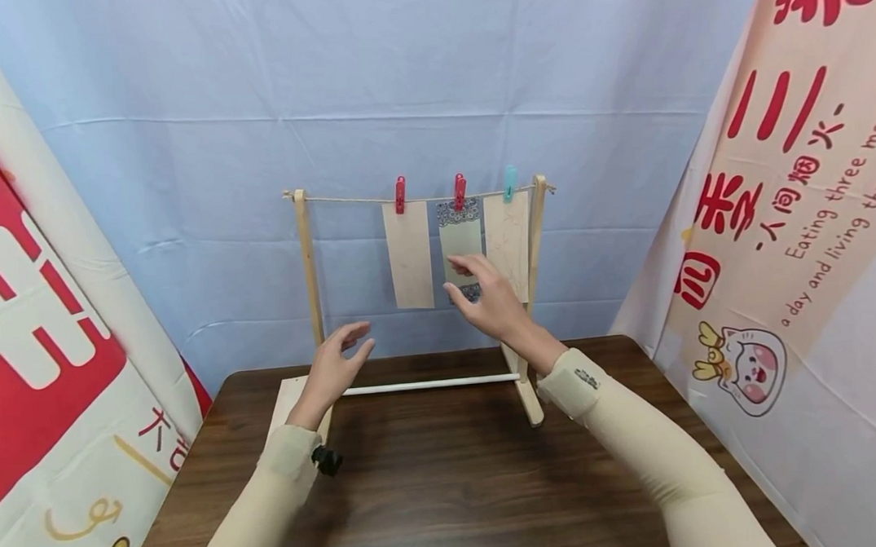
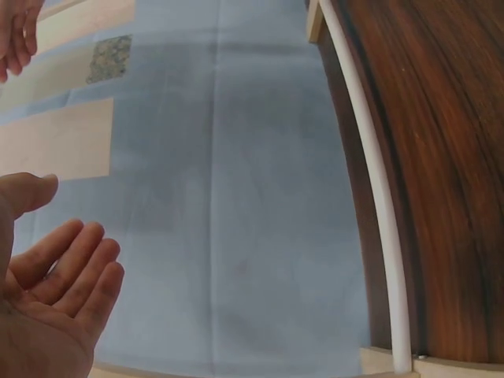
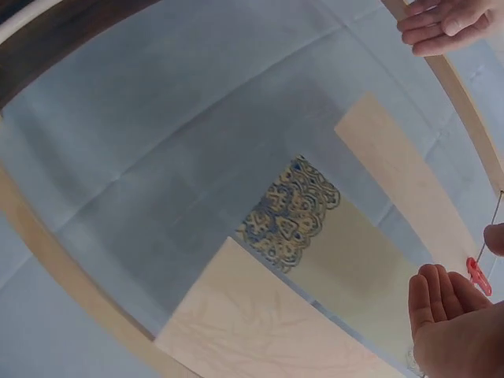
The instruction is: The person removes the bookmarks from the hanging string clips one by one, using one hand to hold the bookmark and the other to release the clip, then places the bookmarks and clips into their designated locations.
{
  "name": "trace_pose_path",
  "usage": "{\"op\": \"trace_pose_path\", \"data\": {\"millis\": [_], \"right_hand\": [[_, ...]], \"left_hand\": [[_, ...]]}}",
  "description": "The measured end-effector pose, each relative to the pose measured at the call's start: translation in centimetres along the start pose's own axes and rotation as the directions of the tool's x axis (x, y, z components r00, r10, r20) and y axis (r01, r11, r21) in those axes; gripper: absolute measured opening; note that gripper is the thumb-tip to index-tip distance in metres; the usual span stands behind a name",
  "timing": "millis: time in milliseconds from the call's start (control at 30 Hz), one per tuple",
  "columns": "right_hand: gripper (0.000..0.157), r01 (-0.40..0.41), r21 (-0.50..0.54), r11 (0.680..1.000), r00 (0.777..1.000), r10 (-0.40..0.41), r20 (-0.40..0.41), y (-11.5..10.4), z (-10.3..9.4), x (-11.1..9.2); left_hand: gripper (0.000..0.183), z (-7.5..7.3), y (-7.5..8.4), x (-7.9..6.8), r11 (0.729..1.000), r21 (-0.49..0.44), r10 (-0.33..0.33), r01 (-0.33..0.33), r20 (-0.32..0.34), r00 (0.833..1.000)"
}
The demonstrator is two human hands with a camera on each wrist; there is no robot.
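Note:
Three paper strips hang from a string [image 1: 347, 199] on a small wooden stand. The left strip [image 1: 410, 258] is plain pale pink under a red clothespin [image 1: 400, 197]. The middle strip [image 1: 460, 238], with dark lace-like patterned ends [image 3: 287, 216], hangs from another red clothespin [image 1: 460, 191]. A teal clothespin [image 1: 510, 184] holds the right strip [image 1: 505, 234], which bears faint line marks. My right hand [image 1: 492, 300] is raised before the middle and right strips, fingers loosely bent and nothing in it. Lower down, my left hand [image 1: 335, 364] is by the left post, also empty with relaxed fingers.
Wooden posts [image 1: 308, 263] carry the string, and a white rod [image 1: 428, 384] joins them low down. A pale flat piece [image 1: 288, 398] lies at the left foot. The stand is on a dark wooden table [image 1: 433, 486] before a blue cloth [image 1: 399, 63]; printed banners [image 1: 787, 209] flank it.

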State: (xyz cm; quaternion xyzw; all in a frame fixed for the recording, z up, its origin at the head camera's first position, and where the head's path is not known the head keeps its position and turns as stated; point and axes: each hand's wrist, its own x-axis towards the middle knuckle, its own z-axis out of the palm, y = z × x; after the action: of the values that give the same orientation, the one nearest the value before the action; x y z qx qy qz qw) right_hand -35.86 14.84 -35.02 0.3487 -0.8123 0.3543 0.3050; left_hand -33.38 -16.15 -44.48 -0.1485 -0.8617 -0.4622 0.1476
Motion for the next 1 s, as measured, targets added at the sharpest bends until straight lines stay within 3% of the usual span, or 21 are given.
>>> {"op": "trace_pose_path", "data": {"millis": [1000], "right_hand": [[0.046, 0.090, -0.031, 0.995, 0.996, -0.090, 0.004, -1.8, -0.7, 4.6]], "left_hand": [[0.045, 1.3, 1.1, 3.0, 0.998, -0.056, -0.002, 0.004, 0.037, 0.999]]}}
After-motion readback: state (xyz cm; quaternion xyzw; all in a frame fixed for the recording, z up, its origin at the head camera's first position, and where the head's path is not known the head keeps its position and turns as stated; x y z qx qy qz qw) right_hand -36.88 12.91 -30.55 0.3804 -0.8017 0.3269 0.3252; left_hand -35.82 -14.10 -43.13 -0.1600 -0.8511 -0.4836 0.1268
